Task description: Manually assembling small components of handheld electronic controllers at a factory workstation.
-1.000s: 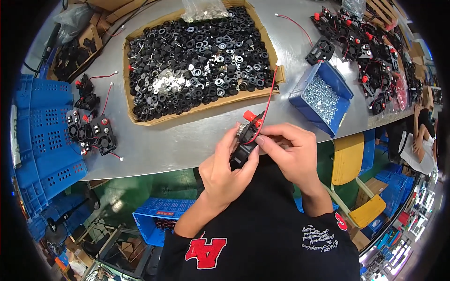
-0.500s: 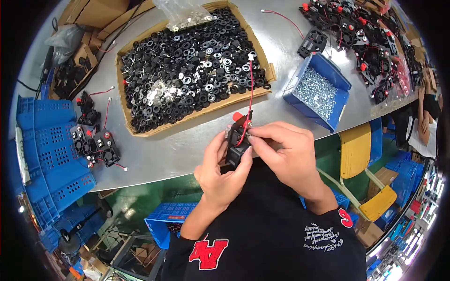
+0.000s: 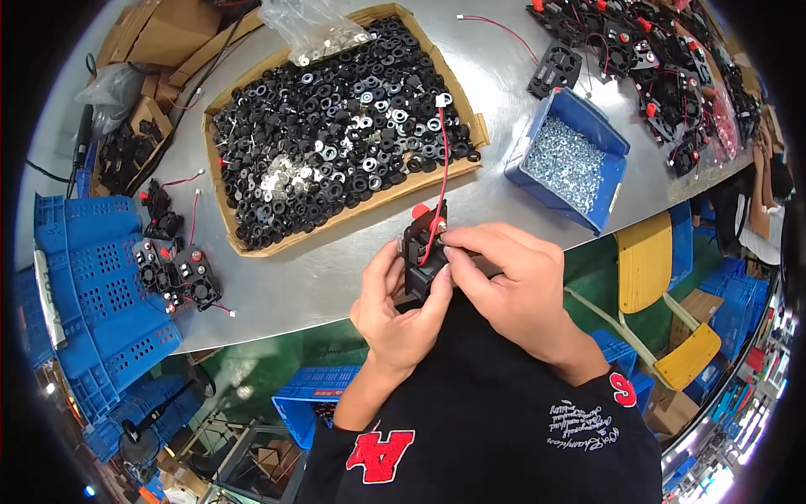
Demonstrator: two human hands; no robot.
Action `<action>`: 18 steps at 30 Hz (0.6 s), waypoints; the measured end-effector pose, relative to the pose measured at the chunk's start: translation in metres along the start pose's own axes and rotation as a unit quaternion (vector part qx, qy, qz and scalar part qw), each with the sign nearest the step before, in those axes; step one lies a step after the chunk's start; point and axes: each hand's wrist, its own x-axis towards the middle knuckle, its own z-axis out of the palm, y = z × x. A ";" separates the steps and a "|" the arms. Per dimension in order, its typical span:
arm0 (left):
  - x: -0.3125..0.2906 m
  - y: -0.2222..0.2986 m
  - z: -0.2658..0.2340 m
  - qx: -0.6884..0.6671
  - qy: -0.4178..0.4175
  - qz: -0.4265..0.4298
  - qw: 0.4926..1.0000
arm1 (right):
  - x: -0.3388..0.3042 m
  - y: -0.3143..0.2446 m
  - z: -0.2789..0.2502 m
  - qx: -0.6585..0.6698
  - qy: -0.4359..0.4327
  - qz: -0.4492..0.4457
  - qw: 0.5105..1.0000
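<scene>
My left hand (image 3: 396, 312) is closed around a small black fan assembly (image 3: 417, 273), holding it upright in front of my chest. A red part shows at the top of it, and a red wire with a white plug runs from it over the edge of a cardboard tray. Against the assembly's right side, my right hand (image 3: 514, 284) has thumb and forefinger pinched close to a small metal stud. Whatever lies between those fingertips is too small and covered to name.
Ahead, the cardboard tray (image 3: 348, 190) holds many black and silver rings, with a clear plastic bag (image 3: 315, 25) on its far edge. A blue bin (image 3: 537, 182) of small metal nuts stands to its right. Finished-looking fan assemblies (image 3: 178, 273) lie left, beside a blue crate (image 3: 92, 286); more are piled far right.
My head view has shifted slightly. Both hands keep their hold on the fan assembly, and the right fingertips have moved only a little at its side.
</scene>
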 end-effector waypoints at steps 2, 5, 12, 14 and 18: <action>0.002 -0.002 0.001 0.046 0.005 0.072 0.996 | -0.001 -0.001 0.001 -0.025 -0.007 0.020 0.999; 0.003 -0.002 0.002 0.036 0.004 0.072 0.997 | -0.001 0.002 0.000 -0.048 -0.010 0.004 0.999; 0.001 -0.001 0.003 0.042 0.006 0.067 0.997 | 0.002 -0.001 -0.003 0.033 -0.016 0.050 0.998; 0.000 -0.001 0.003 -0.019 0.009 0.017 1.000 | 0.002 -0.001 -0.003 0.076 -0.015 0.083 0.994; 0.002 -0.003 0.004 0.000 0.016 0.045 0.999 | 0.003 -0.001 -0.001 0.079 -0.011 0.094 0.992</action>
